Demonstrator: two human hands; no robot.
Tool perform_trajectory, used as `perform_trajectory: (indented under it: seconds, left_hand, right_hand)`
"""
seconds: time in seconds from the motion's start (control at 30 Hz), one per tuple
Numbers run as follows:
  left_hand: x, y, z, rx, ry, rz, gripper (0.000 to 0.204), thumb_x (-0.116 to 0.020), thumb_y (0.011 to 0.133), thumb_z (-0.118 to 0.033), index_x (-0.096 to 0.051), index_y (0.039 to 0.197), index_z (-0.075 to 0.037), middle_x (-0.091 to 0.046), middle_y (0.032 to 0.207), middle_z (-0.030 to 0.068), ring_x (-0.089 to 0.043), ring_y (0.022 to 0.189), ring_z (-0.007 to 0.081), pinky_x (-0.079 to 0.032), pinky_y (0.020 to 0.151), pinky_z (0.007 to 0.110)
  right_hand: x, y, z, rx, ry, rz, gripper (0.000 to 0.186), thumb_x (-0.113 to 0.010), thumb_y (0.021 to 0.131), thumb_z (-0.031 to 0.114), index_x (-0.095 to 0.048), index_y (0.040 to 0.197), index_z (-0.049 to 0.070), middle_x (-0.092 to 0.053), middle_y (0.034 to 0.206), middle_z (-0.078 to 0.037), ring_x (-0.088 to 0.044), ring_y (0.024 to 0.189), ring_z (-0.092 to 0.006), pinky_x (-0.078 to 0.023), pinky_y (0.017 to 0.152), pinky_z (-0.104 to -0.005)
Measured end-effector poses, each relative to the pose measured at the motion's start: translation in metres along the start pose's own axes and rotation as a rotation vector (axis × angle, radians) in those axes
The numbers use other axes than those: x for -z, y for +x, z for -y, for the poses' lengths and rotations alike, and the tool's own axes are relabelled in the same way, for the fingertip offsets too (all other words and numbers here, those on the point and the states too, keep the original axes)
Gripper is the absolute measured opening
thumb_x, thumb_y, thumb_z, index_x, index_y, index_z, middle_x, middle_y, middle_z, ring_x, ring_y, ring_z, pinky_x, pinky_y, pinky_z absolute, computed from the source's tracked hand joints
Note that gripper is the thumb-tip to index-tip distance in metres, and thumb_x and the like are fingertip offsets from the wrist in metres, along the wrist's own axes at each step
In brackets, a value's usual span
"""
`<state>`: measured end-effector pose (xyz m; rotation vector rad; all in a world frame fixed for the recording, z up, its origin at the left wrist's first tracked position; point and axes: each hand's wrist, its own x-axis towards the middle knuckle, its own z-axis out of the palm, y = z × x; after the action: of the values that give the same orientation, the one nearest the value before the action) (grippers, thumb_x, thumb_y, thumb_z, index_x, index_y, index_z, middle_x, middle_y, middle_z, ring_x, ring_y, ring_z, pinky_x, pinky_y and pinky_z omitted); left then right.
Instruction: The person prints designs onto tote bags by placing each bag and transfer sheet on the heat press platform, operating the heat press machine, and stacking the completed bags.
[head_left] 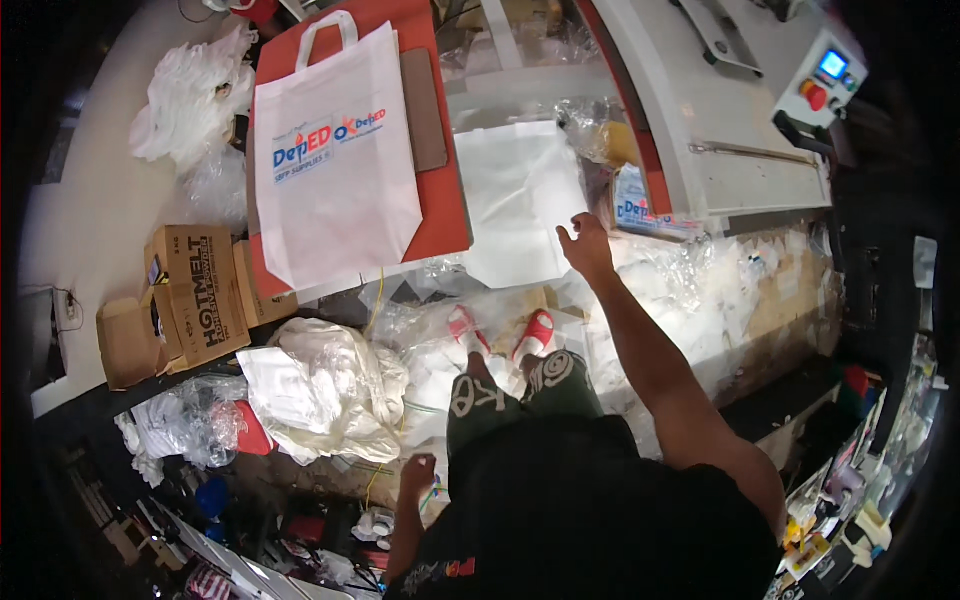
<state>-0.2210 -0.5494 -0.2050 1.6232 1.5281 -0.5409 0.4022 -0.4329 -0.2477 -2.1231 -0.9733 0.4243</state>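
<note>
My right hand [586,247] reaches forward over the right edge of a plain white bag or sheet [515,200]. Its thumb and forefinger are apart, with nothing seen between them; whether they touch the white material I cannot tell. My left hand [418,476] hangs low beside my body, fingers curled, with nothing seen in it. To the left of the plain white piece, a white tote bag [345,210] with blue and red print lies flat on a red pad [440,195], its handle loop at the far end.
A grey machine with a control box [822,82] stands at the right, beside a stack of printed pieces [640,205]. Cardboard boxes [205,300] and a bundle of white fabric [330,385] sit at the left. Clear plastic film [660,270] litters the floor around my feet.
</note>
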Motion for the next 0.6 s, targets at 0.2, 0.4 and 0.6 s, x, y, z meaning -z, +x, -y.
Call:
perform_trajectory:
  seconds: [0.2,0.4,0.6]
  left_hand:
    - [-0.018,-0.064,-0.028,0.312,-0.031,0.078,0.041,-0.064,0.088,-0.044,-0.071,0.103,-0.006,-0.071,0.089,0.0207,-0.070,0.087,0.0353,-0.053,0.080,0.043]
    - [-0.069,-0.063,0.036,0.273,-0.081,0.157,0.039,-0.064,0.087,-0.044,-0.071,0.101,-0.008,-0.071,0.089,0.0204,-0.070,0.086,0.0345,-0.054,0.078,0.042]
    - [-0.034,-0.009,-0.077,0.224,-0.167,0.107,0.036,-0.066,0.087,-0.039,-0.069,0.105,-0.008,-0.070,0.085,0.0170,-0.069,0.081,0.0300,-0.053,0.074,0.041]
  right_hand:
    - [-0.079,0.025,-0.109,-0.590,-0.426,0.118,0.085,-0.080,0.074,0.047,-0.045,0.127,-0.009,-0.052,0.126,-0.028,-0.055,0.116,-0.0409,-0.048,0.098,-0.0475]
    - [-0.096,0.031,-0.102,-0.606,-0.390,0.101,0.086,-0.083,0.071,0.047,-0.045,0.125,-0.008,-0.052,0.126,-0.027,-0.054,0.116,-0.0412,-0.048,0.099,-0.0475]
    - [-0.101,0.019,-0.131,-0.600,-0.427,-0.084,0.075,-0.083,0.071,0.044,-0.051,0.119,-0.004,-0.058,0.121,-0.023,-0.056,0.114,-0.0395,-0.048,0.097,-0.0462]
